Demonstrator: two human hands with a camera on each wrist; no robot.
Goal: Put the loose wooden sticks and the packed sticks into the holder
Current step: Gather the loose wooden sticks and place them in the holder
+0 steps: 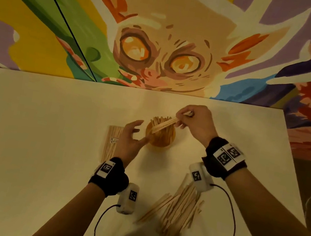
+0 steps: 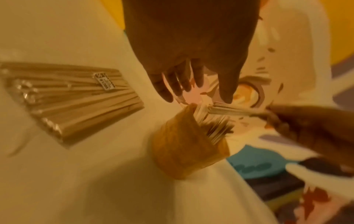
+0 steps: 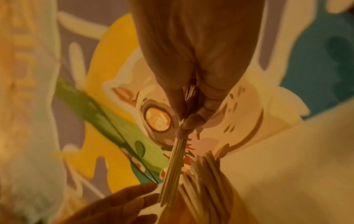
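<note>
A round wooden holder stands mid-table with several sticks upright in it. My right hand pinches a small bunch of loose sticks, tilted with their lower ends over the holder's mouth. My left hand hovers just left of the holder, fingers spread and holding nothing. A clear pack of sticks lies flat on the table left of that hand. A pile of loose sticks lies near me under the right forearm.
A painted mural wall rises right behind the table's far edge. The table's right edge runs diagonally past my right wrist. Black cables trail from both wrist cameras across the near table.
</note>
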